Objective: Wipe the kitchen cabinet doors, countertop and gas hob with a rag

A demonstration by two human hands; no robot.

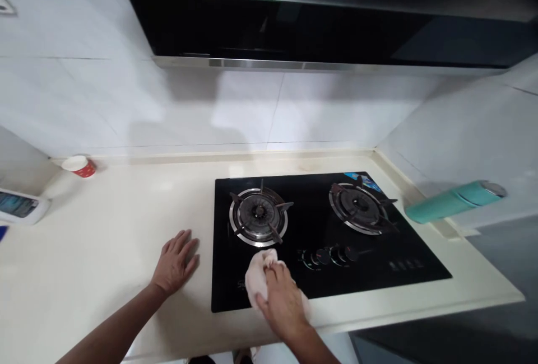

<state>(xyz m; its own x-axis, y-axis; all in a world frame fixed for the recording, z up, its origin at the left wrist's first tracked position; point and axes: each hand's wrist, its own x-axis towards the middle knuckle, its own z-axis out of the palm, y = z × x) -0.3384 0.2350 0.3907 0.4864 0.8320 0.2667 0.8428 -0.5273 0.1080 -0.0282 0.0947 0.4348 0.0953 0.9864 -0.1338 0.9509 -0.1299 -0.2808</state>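
Note:
Under my right hand point(282, 299) is a white cloth point(256, 279), bunched up and pressed on the front of the black gas stove point(311, 213). The fingers curl over the cloth, just in front of the left burner point(258, 213). My left hand point(175, 262) rests on the pale countertop point(126, 224), left of the stove, with its fingers stretched out and nothing in it. Two control knobs point(336, 255) sit to the right of the cloth. Farther right is the second burner point(359, 204).
A teal bottle point(456, 201) stands right of the stove by the side wall. At the back left is a red and white paper cup point(79, 166); a white device with a screen point(21, 206) lies near the left edge. Overhead hangs a black range hood point(319, 33).

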